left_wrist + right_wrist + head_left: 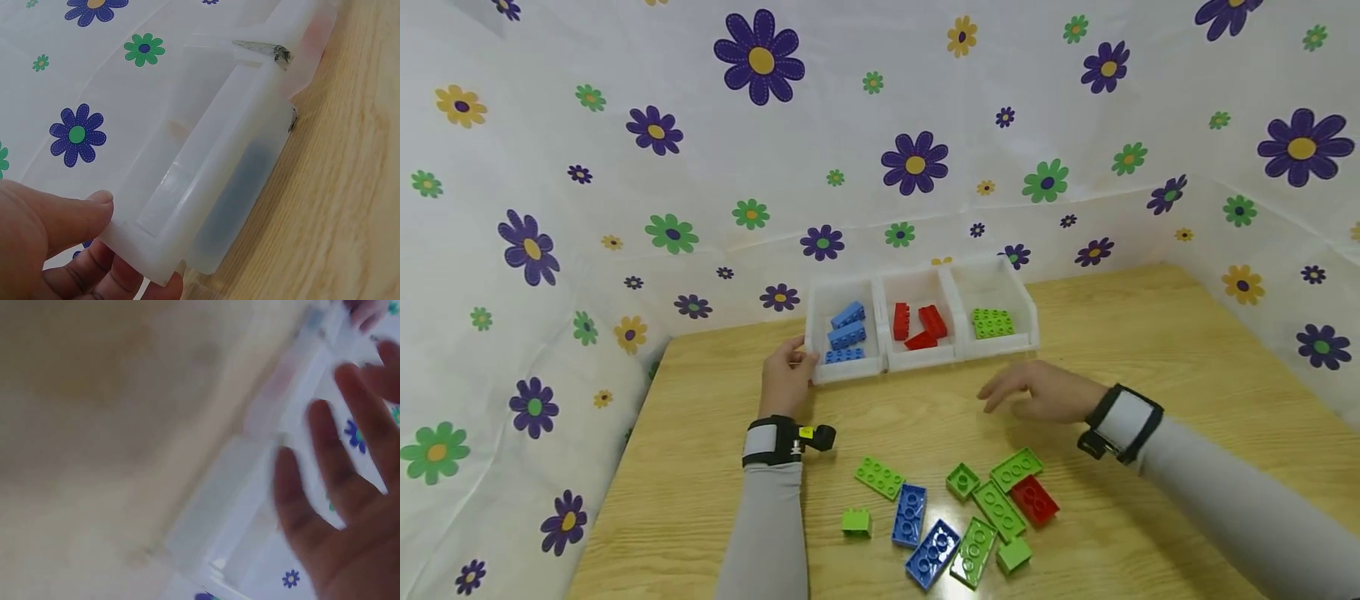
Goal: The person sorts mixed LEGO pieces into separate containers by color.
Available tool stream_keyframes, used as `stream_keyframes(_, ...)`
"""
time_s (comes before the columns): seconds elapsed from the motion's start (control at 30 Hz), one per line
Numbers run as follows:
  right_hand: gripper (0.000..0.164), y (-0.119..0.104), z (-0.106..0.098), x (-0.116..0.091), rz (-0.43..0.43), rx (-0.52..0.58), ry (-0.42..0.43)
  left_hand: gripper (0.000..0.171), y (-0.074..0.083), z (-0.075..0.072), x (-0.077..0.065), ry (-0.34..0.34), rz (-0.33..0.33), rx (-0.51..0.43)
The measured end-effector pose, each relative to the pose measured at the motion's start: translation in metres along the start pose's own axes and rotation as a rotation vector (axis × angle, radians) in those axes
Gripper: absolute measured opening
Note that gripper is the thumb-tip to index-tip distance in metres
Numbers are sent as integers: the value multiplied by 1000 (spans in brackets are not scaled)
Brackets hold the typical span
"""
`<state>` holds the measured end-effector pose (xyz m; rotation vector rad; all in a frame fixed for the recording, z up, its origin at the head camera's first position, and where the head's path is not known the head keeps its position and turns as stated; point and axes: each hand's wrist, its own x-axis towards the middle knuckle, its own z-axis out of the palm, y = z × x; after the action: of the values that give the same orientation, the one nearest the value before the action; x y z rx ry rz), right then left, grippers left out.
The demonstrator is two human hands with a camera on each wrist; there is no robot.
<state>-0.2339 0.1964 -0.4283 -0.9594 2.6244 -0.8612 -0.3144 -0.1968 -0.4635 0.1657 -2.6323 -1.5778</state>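
Observation:
A white three-compartment bin [922,358] stands at the back of the table. My left hand [786,377] grips its left end; in the left wrist view the thumb [94,215] lies on one side of the corner and fingers curl beneath. Blue bricks [847,335] lie in the left compartment, red bricks [932,321] in the middle one, and a green brick [992,323] in the right one. Just in front of the right compartment, my right hand [1037,392] hovers over the table, holding nothing. Its fingers are spread and blurred in the right wrist view.
Several loose bricks lie on the near part of the wooden table [700,467]: green ones [880,477], two blue ones [909,515] and a red one [1034,500]. A white flowered cloth [850,108] hangs behind the bin and along both sides.

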Motion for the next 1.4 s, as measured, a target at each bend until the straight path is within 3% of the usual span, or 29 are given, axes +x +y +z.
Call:
stream_keyframes(0.1, 45, -4, 12, -23, -6, 5, -171, 47, 0, -1, 2, 5, -1, 3)
stream_keyframes(0.23, 43, -2, 23, -43, -9, -72, -213, 47, 0, -1, 3, 5, -15, -3)
stream_keyframes(0.33, 33, 3, 27, -54, -18, -175, -147, 47, 0, -1, 1, -1, -20, -11)
stream_keyframes(0.47, 10, 9, 28, -57, -93, -313, 35, 47, -2, -5, 1, 1, -23, -8)
stream_keyframes(0.53, 17, 9, 29, -54, -117, -343, 113, 47, -4, -6, 1, 8, -24, -9)
stream_keyframes(0.7, 37, 6, 29, -37, -79, -361, 173, 46, -5, -7, -1, 20, -19, -13)
stream_keyframes(0.83, 42, 5, 25, -19, -109, -415, 179, 46, -5, -4, -2, 11, -27, -19)
stream_keyframes(0.93, 23, 7, 16, -2, -155, -496, 275, 46, -4, -2, -4, 5, -20, -19)
stream_keyframes(1.0, 5, 11, 7, 13, -129, -572, 358, 45, -3, -1, -5, 10, -12, -17)
stream_keyframes(1.1, 36, 20, -8, 37, -54, -668, 437, 45, -2, -2, -5, 19, -9, -17)
stream_keyframes(1.3, 15, 41, -22, 76, 46, -624, 355, 44, -1, -2, -4, 15, -2, -31)
stream_keyframes(1.4, 16, 50, -21, 89, 142, -605, 317, 43, 0, -2, -1, 17, 4, -35)
